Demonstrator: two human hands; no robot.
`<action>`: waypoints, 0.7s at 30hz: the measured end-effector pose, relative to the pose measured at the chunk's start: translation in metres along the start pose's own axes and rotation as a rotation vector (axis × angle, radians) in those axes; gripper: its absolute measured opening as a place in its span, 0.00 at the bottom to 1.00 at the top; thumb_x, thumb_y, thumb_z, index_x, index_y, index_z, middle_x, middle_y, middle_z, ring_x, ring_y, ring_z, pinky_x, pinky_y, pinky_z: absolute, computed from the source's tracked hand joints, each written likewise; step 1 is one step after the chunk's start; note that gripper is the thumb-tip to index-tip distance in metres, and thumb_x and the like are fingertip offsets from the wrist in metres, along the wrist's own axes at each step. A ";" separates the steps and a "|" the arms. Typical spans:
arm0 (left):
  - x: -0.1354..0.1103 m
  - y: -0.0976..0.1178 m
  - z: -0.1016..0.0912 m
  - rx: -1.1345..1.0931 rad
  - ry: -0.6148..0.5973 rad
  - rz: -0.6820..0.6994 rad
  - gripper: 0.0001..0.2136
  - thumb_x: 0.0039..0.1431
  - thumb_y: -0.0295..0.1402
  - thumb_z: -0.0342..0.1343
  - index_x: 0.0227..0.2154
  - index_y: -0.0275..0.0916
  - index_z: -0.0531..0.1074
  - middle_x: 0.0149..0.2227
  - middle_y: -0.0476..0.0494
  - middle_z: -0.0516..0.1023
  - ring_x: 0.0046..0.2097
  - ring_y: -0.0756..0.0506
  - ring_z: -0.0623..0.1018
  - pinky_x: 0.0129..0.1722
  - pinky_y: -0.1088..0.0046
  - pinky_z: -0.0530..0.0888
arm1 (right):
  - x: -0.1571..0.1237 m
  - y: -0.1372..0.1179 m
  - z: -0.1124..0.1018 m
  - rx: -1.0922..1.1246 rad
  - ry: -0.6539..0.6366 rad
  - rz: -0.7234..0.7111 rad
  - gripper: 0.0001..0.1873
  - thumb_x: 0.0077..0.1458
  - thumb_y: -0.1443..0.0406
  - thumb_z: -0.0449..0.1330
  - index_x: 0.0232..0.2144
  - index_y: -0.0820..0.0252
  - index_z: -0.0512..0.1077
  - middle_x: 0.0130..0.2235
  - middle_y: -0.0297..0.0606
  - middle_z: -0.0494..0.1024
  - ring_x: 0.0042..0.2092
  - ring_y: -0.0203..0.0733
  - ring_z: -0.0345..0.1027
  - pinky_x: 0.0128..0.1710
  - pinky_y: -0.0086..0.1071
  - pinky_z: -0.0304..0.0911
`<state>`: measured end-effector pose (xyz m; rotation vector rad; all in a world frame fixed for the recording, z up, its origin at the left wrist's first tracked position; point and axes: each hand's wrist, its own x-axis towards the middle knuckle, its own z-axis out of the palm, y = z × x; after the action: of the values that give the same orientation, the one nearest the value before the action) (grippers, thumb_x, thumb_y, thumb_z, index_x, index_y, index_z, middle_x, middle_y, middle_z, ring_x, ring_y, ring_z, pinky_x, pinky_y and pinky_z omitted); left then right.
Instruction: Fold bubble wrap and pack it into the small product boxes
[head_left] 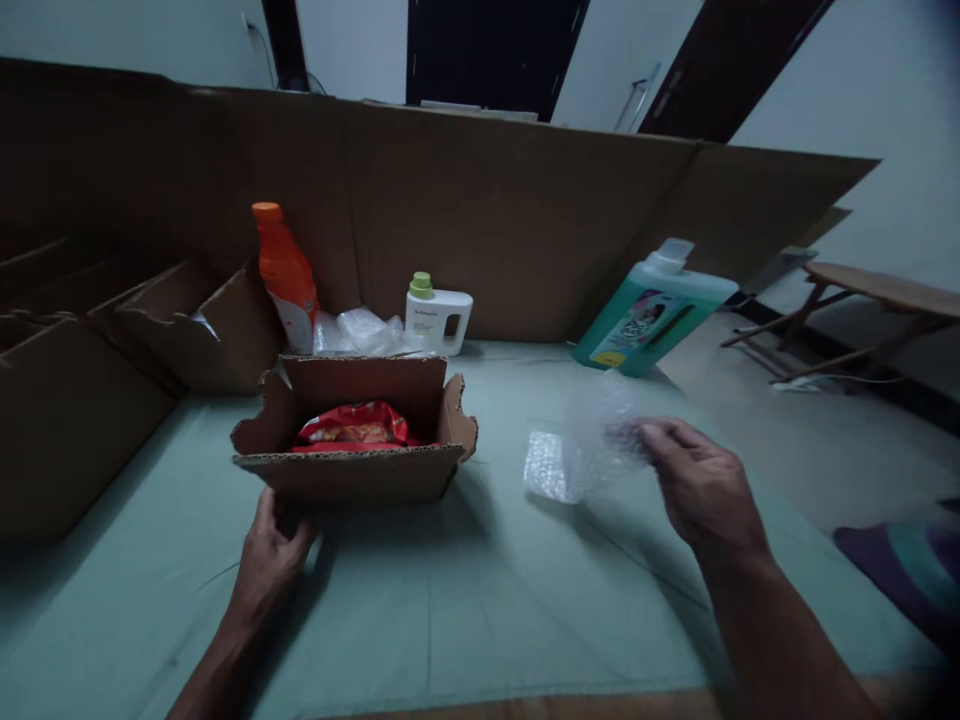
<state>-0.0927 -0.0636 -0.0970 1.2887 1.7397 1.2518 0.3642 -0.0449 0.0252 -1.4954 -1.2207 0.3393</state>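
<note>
My right hand (697, 480) pinches one end of a bubble wrap sheet (592, 440). The clear sheet rises from the cloth to my fingers, and its folded lower part lies on the cloth. My left hand (276, 545) is at the lower front left corner of an open cardboard box (352, 475). Its fingers curl against the box there, with the fingertips partly hidden. Inside the box lies a red shiny packet (356, 425), its lower part covered by the front wall.
Behind the box stand an orange bottle (289, 280), more bubble wrap (364, 330) and a white jug with a green cap (439, 318). A teal liquid jug (649, 315) leans at the back right. Cardboard dividers (202, 330) fill the left; a cardboard wall (487, 220) runs behind.
</note>
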 end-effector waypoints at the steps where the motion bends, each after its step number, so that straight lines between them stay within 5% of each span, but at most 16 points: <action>1: 0.000 0.001 -0.002 -0.036 -0.007 -0.008 0.31 0.48 0.46 0.62 0.55 0.40 0.66 0.50 0.36 0.78 0.51 0.36 0.79 0.48 0.62 0.76 | -0.004 -0.003 -0.002 -0.188 0.017 -0.087 0.20 0.53 0.49 0.64 0.43 0.53 0.76 0.47 0.46 0.79 0.48 0.57 0.74 0.49 0.54 0.68; 4: 0.000 0.003 -0.009 -0.075 -0.021 -0.032 0.36 0.47 0.46 0.63 0.59 0.40 0.63 0.60 0.32 0.72 0.60 0.35 0.74 0.58 0.58 0.71 | -0.019 -0.017 0.005 -0.520 0.083 -0.387 0.26 0.57 0.52 0.61 0.54 0.56 0.71 0.62 0.52 0.70 0.62 0.65 0.62 0.60 0.63 0.55; 6: 0.000 0.004 -0.013 -0.073 -0.031 0.000 0.36 0.47 0.45 0.63 0.60 0.41 0.63 0.61 0.33 0.71 0.61 0.35 0.72 0.60 0.57 0.69 | -0.037 -0.026 0.025 -0.441 -0.065 -0.460 0.24 0.61 0.55 0.59 0.56 0.55 0.70 0.62 0.49 0.70 0.63 0.60 0.62 0.62 0.58 0.57; 10: 0.002 0.006 -0.013 -0.018 -0.093 0.074 0.32 0.51 0.46 0.62 0.58 0.40 0.64 0.58 0.34 0.73 0.58 0.36 0.74 0.57 0.58 0.70 | -0.077 -0.029 0.095 -0.121 -0.612 -0.252 0.32 0.57 0.56 0.62 0.62 0.57 0.65 0.61 0.49 0.72 0.59 0.56 0.68 0.56 0.50 0.66; 14: 0.012 0.014 -0.005 0.053 -0.082 0.053 0.28 0.54 0.48 0.59 0.54 0.38 0.66 0.49 0.38 0.77 0.49 0.37 0.77 0.48 0.61 0.73 | -0.092 -0.025 0.157 0.057 -0.717 -0.158 0.38 0.51 0.61 0.64 0.63 0.61 0.63 0.60 0.51 0.72 0.59 0.58 0.67 0.58 0.52 0.64; 17: 0.021 0.023 -0.001 0.029 -0.010 0.035 0.27 0.54 0.48 0.59 0.52 0.38 0.66 0.47 0.39 0.77 0.48 0.38 0.77 0.46 0.63 0.73 | -0.084 -0.025 0.171 0.077 -0.726 -0.180 0.38 0.50 0.63 0.63 0.63 0.60 0.64 0.61 0.49 0.72 0.60 0.57 0.67 0.59 0.51 0.63; 21: 0.026 0.018 -0.004 -0.029 -0.021 0.020 0.27 0.54 0.47 0.59 0.53 0.39 0.66 0.51 0.37 0.76 0.52 0.37 0.76 0.50 0.63 0.73 | -0.056 -0.013 0.158 -0.138 -0.781 -0.297 0.35 0.49 0.64 0.63 0.61 0.60 0.68 0.61 0.48 0.73 0.61 0.56 0.66 0.62 0.49 0.61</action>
<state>-0.0985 -0.0387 -0.0772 1.3005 1.6926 1.2658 0.2145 -0.0043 -0.0389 -1.2964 -2.0905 0.6837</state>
